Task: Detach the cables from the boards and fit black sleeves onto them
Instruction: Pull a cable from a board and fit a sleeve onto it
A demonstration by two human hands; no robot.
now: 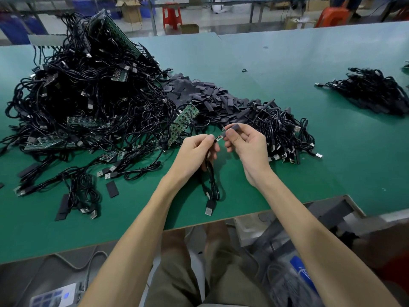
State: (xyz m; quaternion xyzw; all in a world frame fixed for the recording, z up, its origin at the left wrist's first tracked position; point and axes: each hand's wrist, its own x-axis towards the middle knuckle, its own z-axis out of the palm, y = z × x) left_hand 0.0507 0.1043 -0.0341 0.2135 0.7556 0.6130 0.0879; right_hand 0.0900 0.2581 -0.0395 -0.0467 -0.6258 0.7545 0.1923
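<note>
Your left hand (194,151) pinches the cable (211,182) end; your right hand (245,142) pinches a black sleeve (234,127) just beside those fingertips.

Vantage: my single feed, a wide-angle head-worn camera above the near edge of the green table (287,63).
Facing: forward and down, across the tabletop.
Nearness: close over the left hand (194,151) and right hand (250,147); forearms fill the foreground.

A green-topped workbench (287,63) spreads beneath and beyond the fingers (245,130), and far past them a red plastic stool (172,15), cardboard boxes (130,10) and blue bins (13,27) stand on a pale glossy floor (221,21).
</note>
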